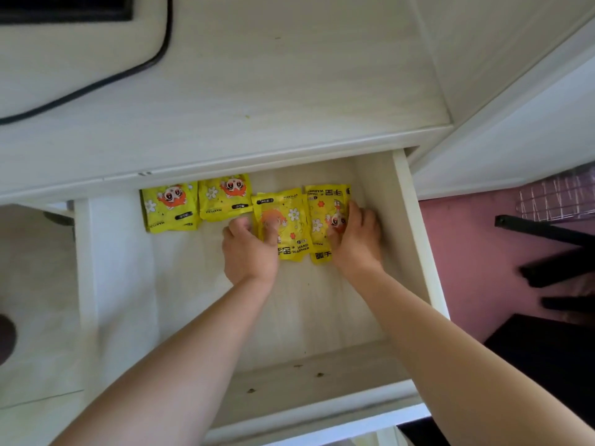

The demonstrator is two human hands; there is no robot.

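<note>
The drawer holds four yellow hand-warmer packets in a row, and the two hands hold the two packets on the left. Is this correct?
Not quite. In the head view the left hand holds the third packet and the right hand the fourth packet: the two on the right. The drawer does hold four yellow packets in a row.

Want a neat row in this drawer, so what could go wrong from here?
The third packet, held by the left hand, meets the edge of the rightmost packet in the right hand; shifting either could drag the other askew. Pushing it left might also bump the second packet, lying close.
</note>
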